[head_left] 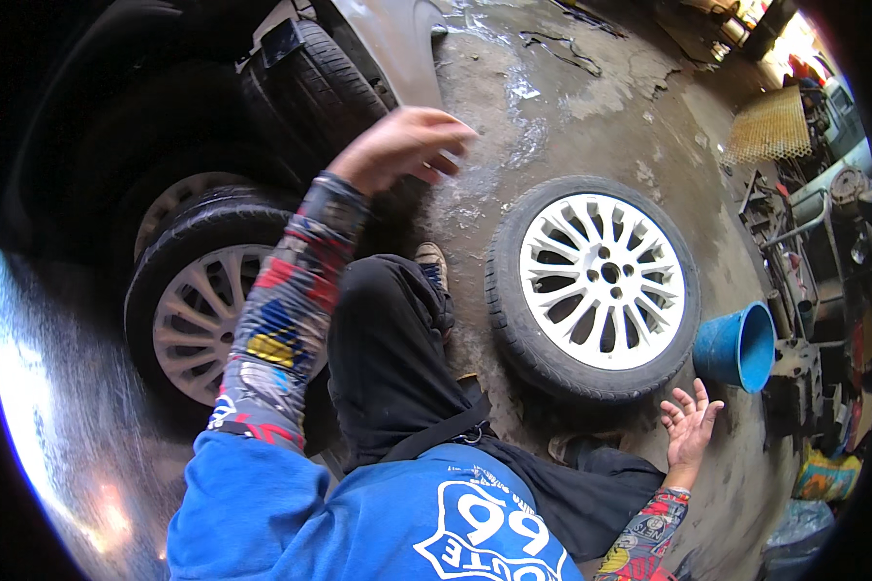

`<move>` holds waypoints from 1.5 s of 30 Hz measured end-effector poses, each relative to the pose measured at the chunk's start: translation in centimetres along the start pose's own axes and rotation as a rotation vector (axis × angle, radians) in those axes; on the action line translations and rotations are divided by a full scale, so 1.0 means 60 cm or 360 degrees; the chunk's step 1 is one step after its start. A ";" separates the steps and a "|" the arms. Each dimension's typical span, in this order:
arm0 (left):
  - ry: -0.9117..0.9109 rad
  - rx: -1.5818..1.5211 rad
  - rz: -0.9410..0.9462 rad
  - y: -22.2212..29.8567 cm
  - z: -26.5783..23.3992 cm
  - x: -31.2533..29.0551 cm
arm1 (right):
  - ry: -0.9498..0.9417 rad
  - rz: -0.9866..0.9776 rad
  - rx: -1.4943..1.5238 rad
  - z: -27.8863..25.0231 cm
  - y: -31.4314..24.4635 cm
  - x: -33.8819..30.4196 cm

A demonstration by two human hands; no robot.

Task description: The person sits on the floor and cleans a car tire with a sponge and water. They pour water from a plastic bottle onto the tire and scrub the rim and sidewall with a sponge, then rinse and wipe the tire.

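My left hand (402, 150) is raised in the air beside the grey car fender, slightly blurred, its fingers loosely bent and apart with nothing seen in them. Low on the right, my right hand (690, 424) is turned palm up with its fingers spread and holds nothing. It is nearest to a blue plastic bucket (712, 351), which is tipped on its side. Between my hands, a black tyre (513, 324) on a white multi-spoke wheel rim (611, 275) lies flat on the ground. Neither hand touches it.
Another wheel with a tyre (150, 320) stands at my left, partly behind my arm. Farther up are the car fender (383, 44) and a dark tyre (334, 68). Metal parts and clutter (804, 252) line the right side. The concrete floor (591, 116) has wet patches.
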State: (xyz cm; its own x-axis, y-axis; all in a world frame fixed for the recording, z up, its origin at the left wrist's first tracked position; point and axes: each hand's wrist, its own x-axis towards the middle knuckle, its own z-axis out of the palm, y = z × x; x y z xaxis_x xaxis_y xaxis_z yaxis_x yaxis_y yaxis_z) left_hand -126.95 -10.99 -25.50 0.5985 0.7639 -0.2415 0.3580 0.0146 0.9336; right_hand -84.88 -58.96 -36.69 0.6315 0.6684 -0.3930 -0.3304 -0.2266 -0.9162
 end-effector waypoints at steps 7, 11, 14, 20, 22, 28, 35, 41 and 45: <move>-0.0711 0.0988 0.0277 -0.038 0.218 0.009 | 0.0075 0.0057 -0.0312 0.030 -0.011 -0.049; -0.0743 0.1649 -0.0010 -0.122 0.290 0.012 | 0.0199 -0.0009 -0.0655 0.008 0.006 -0.084; -0.0770 0.1298 0.0326 -0.166 0.312 0.019 | 0.0355 0.0026 -0.0775 -0.010 0.018 -0.084; -0.0803 0.1553 0.0095 -0.176 0.335 0.029 | 0.0572 -0.0089 -0.0856 -0.015 0.026 -0.065; -0.0868 0.1578 0.0000 -0.168 0.349 0.028 | 0.0644 -0.0145 -0.0798 -0.016 0.029 -0.055; -0.1091 0.1647 0.0027 -0.180 0.375 0.012 | 0.0644 -0.0189 -0.1155 -0.013 0.032 -0.037; -0.1593 0.1612 -0.0470 -0.359 0.415 -0.005 | 0.0654 -0.0307 -0.1127 0.012 0.015 -0.059; -0.1630 0.1827 -0.0450 -0.593 0.505 -0.079 | 0.0630 -0.0300 -0.1110 0.016 0.018 -0.067; -0.1087 0.1759 -0.0771 -0.651 0.548 -0.091 | 0.0549 -0.0217 -0.1283 0.007 0.030 -0.074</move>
State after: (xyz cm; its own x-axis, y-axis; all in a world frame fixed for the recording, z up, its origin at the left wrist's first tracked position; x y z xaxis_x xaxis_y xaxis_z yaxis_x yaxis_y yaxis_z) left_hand -120.62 -36.95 -69.38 0.3662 0.3612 -0.8576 0.8126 -0.5732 0.1056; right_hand -88.56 -62.03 -36.53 0.8486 0.5046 -0.1588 0.2755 -0.6778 -0.6817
